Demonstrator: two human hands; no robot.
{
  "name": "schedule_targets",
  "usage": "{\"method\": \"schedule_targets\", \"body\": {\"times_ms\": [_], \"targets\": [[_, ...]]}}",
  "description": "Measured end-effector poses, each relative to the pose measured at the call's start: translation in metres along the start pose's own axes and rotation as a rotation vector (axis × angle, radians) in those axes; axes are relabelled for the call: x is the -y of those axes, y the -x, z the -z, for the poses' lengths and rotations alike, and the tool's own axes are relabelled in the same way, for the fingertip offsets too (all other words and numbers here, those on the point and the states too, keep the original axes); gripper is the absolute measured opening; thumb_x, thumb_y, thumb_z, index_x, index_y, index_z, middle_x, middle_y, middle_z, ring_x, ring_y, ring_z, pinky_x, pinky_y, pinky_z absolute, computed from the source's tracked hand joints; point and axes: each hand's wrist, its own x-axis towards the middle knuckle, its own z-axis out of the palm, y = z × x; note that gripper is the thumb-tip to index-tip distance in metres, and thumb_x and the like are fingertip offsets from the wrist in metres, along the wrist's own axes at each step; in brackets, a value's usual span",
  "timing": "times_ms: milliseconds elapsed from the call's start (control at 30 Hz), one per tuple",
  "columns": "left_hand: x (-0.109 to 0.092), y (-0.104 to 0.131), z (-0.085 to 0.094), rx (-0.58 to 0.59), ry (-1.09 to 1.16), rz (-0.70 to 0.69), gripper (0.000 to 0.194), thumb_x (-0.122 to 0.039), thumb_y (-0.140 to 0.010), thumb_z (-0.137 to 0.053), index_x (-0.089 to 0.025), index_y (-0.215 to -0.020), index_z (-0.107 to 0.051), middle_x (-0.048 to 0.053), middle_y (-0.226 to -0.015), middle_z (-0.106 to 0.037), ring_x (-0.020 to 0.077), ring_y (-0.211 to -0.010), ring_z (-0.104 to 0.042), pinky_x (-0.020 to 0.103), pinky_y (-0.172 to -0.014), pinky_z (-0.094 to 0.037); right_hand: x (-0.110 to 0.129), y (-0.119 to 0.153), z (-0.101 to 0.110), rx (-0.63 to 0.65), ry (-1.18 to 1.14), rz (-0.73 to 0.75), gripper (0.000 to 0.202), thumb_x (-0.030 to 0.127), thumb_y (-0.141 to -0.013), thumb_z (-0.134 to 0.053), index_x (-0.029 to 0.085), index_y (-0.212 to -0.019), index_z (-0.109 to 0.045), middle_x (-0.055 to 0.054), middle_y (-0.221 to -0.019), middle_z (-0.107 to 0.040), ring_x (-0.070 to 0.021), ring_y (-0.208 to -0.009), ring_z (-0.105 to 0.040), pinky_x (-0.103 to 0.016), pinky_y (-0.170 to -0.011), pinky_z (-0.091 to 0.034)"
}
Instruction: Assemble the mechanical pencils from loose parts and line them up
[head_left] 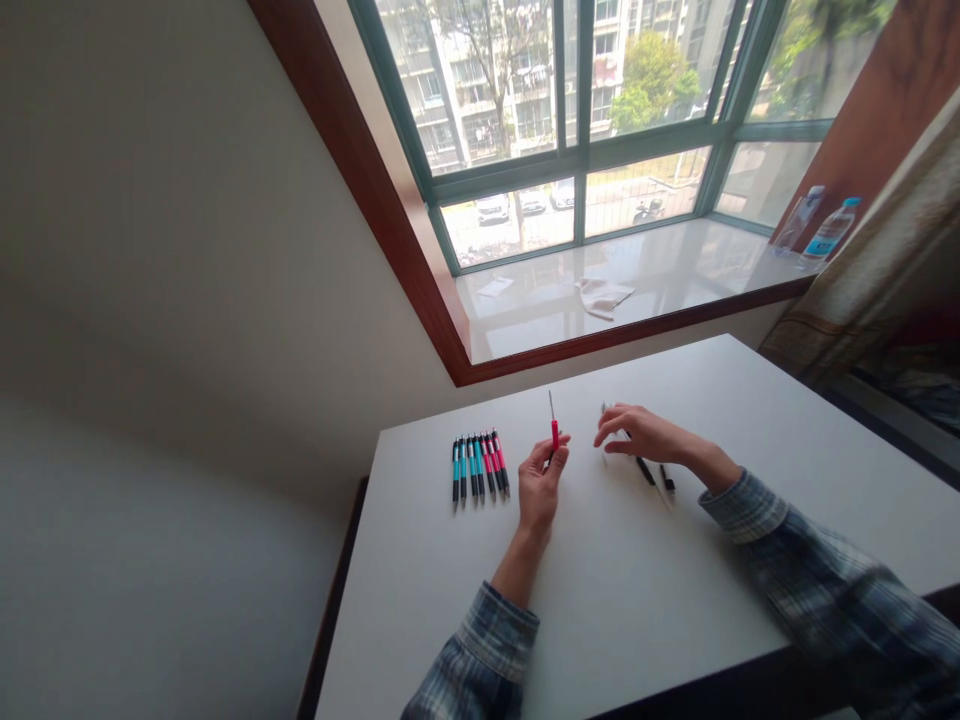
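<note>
My left hand (541,482) is closed around a red pen barrel (555,432) held upright, with a thin refill (550,404) sticking out of its top. To the right, my right hand (637,434) is over some loose pen parts, its curved fingers apart from the thumb and no object visible between them. Under and beside it lie a black pen part (645,471), a thin white stick (664,496) and a short black piece (667,480). Small pale parts near the fingertips are partly covered. Left of my left hand, several turquoise-and-black pens (471,470) and red-and-black pens (495,464) lie in a row.
The white table (600,600) stands against the wall below a window. On the sill (525,320) lie a crumpled paper or cloth (602,298) and, at the right, two plastic bottles (829,235). A curtain (862,265) hangs beyond the table's right side.
</note>
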Motion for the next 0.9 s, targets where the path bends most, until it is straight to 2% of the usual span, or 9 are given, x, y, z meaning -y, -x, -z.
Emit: {"method": "schedule_targets", "body": {"times_ms": [67,200,367,467,567,733,800,900], "targets": [[0.000,0.000,0.000,-0.005,0.030,0.004,0.043,-0.057,-0.084,-0.077,-0.022,-0.110,-0.081,0.011,-0.119,-0.075,0.0248,-0.107,-0.065,0.036,-0.090,-0.051,-0.002,0.001,-0.001,0.072,-0.011,0.003,0.018,0.042,-0.089,-0.076,0.030,-0.100,-0.084,-0.007,-0.099,-0.075,-0.0248,-0.092,-0.066,-0.038,-0.084,-0.050],[-0.001,0.001,-0.001,-0.002,0.055,0.014,0.042,-0.055,-0.084,-0.078,-0.022,-0.109,-0.081,0.011,-0.121,-0.075,0.0242,-0.107,-0.065,0.036,-0.091,-0.051,-0.002,0.001,-0.006,0.120,-0.032,0.001,0.016,0.041,-0.087,-0.078,0.029,-0.097,-0.084,-0.005,-0.095,-0.076,-0.0232,-0.085,-0.067,-0.037,-0.083,-0.049],[-0.003,0.001,-0.004,0.056,-0.015,-0.017,0.038,-0.051,-0.084,-0.078,-0.021,-0.109,-0.082,0.011,-0.117,-0.073,0.0239,-0.106,-0.066,0.032,-0.086,-0.052,0.000,0.000,-0.010,0.137,-0.013,0.012,0.009,0.032,-0.087,-0.077,0.026,-0.083,-0.082,-0.004,-0.088,-0.076,-0.0212,-0.084,-0.067,-0.035,-0.085,-0.048],[-0.003,0.001,-0.006,0.099,-0.074,-0.036,0.036,-0.049,-0.086,-0.077,-0.021,-0.109,-0.083,0.011,-0.114,-0.072,0.0224,-0.102,-0.065,0.030,-0.080,-0.051,0.000,-0.001,-0.012,0.130,0.020,0.018,0.009,0.026,-0.089,-0.074,0.024,-0.083,-0.080,-0.004,-0.088,-0.076,-0.0213,-0.086,-0.066,-0.035,-0.086,-0.048],[-0.003,0.003,-0.007,0.106,-0.103,-0.046,0.036,-0.049,-0.087,-0.076,-0.022,-0.110,-0.083,0.011,-0.113,-0.070,0.0214,-0.098,-0.065,0.029,-0.078,-0.051,0.001,-0.001,-0.012,0.009,-0.001,-0.012,0.013,0.030,-0.093,-0.068,0.023,-0.087,-0.078,-0.006,-0.089,-0.075,-0.0206,-0.082,-0.064,-0.034,-0.079,-0.049],[0.000,0.005,-0.007,0.113,-0.153,-0.056,0.035,-0.049,-0.088,-0.075,-0.023,-0.110,-0.083,0.011,-0.112,-0.069,0.0208,-0.096,-0.063,0.029,-0.077,-0.049,0.003,-0.003,-0.001,-0.349,-0.249,-0.162,0.033,0.049,-0.096,-0.064,0.023,-0.112,-0.076,-0.006,-0.092,-0.074,-0.0199,-0.081,-0.064,-0.033,-0.075,-0.052],[0.001,0.005,-0.008,0.114,-0.182,-0.062,0.035,-0.049,-0.088,-0.075,-0.022,-0.109,-0.083,0.010,-0.109,-0.069,0.0204,-0.093,-0.063,0.029,-0.076,-0.048,0.004,-0.003,0.004,-0.439,-0.416,-0.199,0.038,0.054,-0.093,-0.068,0.021,-0.112,-0.076,-0.006,-0.092,-0.075,-0.0199,-0.082,-0.065,-0.033,-0.074,-0.053],[0.003,0.005,-0.008,0.118,-0.217,-0.069,0.034,-0.049,-0.088,-0.075,-0.022,-0.106,-0.084,0.010,-0.106,-0.069,0.0200,-0.090,-0.063,0.029,-0.075,-0.048,0.008,-0.003,0.009,-0.528,-0.654,-0.217,0.036,0.053,-0.084,-0.079,0.021,-0.100,-0.077,-0.004,-0.086,-0.074,-0.0172,-0.075,-0.064,-0.031,-0.070,-0.054]]}}
